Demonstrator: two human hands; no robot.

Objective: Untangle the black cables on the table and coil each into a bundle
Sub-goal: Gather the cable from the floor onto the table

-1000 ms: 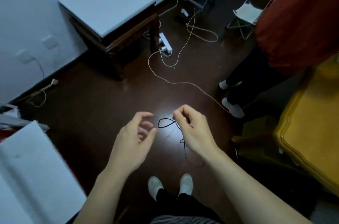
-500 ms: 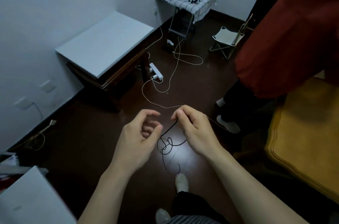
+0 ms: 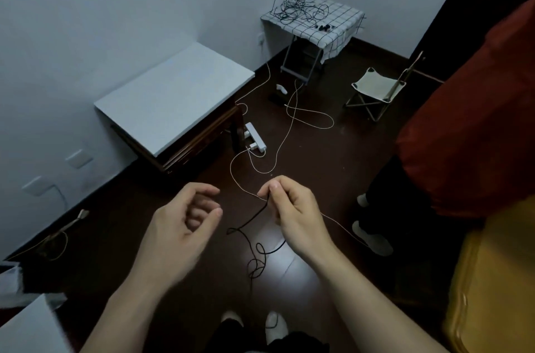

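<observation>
Thumb and forefinger of the right hand (image 3: pixel 292 216) pinch the top of a black cable (image 3: pixel 252 219). The strand slants down toward the left hand (image 3: pixel 179 234), then doubles back into a small snarl below the right hand. The left hand, loosely curled and holding nothing, waits just clear of the strand. Half a second earlier the strand ran beside its thumb and the snarl hung higher.
</observation>
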